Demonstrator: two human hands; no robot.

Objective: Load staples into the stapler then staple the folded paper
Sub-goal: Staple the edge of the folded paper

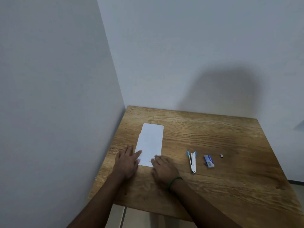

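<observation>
A folded white paper point(150, 142) lies lengthwise on the wooden table point(213, 186), near its left side. My left hand point(127, 160) rests flat with straight fingers on the paper's near left corner. My right hand point(164, 170) lies on the near right corner, fingertips on the paper, a green band on its wrist. To the right lies a white stapler point(192, 161) with blue tips, swung open in a narrow V. A small blue staple box point(209, 161) lies right of the stapler. Further right sits a small grey strip of staples point(221, 155).
The table stands in a corner, with a grey wall along its left edge and another behind it. A tiled floor shows beyond the near edge and at the far right.
</observation>
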